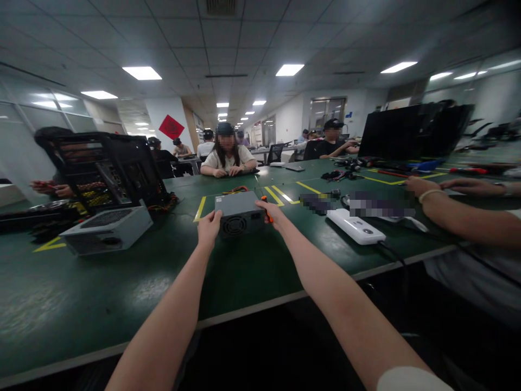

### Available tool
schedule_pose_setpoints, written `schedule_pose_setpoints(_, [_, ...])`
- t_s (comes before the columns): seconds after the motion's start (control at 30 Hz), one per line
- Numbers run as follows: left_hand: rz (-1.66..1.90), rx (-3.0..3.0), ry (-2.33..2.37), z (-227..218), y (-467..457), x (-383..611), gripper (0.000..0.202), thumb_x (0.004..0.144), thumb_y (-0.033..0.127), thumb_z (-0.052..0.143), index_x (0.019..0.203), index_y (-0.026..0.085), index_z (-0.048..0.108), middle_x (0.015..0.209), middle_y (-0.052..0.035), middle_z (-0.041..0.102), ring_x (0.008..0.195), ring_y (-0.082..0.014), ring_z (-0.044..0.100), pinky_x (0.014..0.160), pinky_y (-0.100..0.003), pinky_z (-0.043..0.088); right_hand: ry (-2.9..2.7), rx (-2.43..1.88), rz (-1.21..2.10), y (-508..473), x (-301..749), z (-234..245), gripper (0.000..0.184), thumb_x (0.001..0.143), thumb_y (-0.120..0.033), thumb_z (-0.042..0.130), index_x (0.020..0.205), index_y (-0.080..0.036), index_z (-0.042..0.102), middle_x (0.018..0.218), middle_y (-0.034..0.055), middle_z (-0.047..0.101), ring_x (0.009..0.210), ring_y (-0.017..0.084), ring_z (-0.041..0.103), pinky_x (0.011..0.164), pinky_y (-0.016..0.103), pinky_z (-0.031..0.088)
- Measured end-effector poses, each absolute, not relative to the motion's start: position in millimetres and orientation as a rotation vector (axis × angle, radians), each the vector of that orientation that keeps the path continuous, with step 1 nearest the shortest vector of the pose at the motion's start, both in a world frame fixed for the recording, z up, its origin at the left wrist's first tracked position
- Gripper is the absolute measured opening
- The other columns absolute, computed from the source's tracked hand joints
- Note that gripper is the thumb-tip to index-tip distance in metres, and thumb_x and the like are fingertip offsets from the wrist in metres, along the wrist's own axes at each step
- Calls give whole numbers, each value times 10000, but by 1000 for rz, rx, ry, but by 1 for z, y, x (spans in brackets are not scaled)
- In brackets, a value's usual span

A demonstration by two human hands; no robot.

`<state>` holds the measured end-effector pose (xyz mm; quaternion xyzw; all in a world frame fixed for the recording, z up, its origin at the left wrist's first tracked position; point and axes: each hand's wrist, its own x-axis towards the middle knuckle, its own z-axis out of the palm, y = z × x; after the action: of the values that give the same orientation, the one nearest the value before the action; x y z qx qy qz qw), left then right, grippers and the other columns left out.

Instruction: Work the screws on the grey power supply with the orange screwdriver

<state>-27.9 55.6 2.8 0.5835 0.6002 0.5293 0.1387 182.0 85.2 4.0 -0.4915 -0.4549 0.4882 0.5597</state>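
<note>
A grey power supply box [238,209] with a round fan grille on its near face rests on the green table [122,282]. My left hand [209,228] grips its near left corner, fingers curled on the edge. My right hand [272,213] holds the right side of the box, and an orange-handled tool [266,210] shows between its fingers, pressed against the box. Both arms reach straight forward from the table's near edge.
A second power supply [106,228] lies to the left before an open black computer case [109,168]. A white power strip [356,226] lies to the right. Another person's arms [459,217] rest on the table at right. Several people sit at the far side.
</note>
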Motion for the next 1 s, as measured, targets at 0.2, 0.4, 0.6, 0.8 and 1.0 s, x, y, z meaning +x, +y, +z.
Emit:
schedule_pose_setpoints(0.2, [1487,1648,1755,0,54,-25,412,781,456,424,999,191,651,903,-64,673,866,-228,594,703,-271,421,-1090,-1204,1075,86,181,4,294,634,-437,651,675,-171,533,366,-85,404,294,39,331,266,161,239])
schedule_pose_setpoints(0.4, [1434,1714,1785,0,54,-28,413,797,474,420,1020,203,638,978,-73,661,917,-229,588,767,-288,415,-1103,-1213,1047,88,181,1,302,638,-451,642,674,-178,521,368,-85,410,294,40,329,267,163,246])
schedule_pose_setpoints(0.6, [1411,1732,1869,1,54,-31,455,803,509,410,1048,187,619,999,-84,650,926,-240,582,784,-301,419,-1107,-1205,1015,86,177,0,261,663,-418,619,651,-184,502,348,-92,394,283,40,323,271,163,247])
schedule_pose_setpoints(0.8, [1531,1729,2041,6,51,-34,412,821,476,398,1026,170,584,932,-91,618,859,-227,576,733,-306,428,-1144,-1180,1011,81,169,0,266,631,-428,633,697,-195,524,381,-96,408,299,41,346,286,160,280])
schedule_pose_setpoints(1.0, [1535,2394,1949,10,27,-7,279,876,378,345,1007,191,505,963,-61,525,779,-154,548,627,-237,403,-1159,-1190,1021,81,168,1,258,623,-414,635,718,-192,543,406,-90,427,322,42,366,314,162,303])
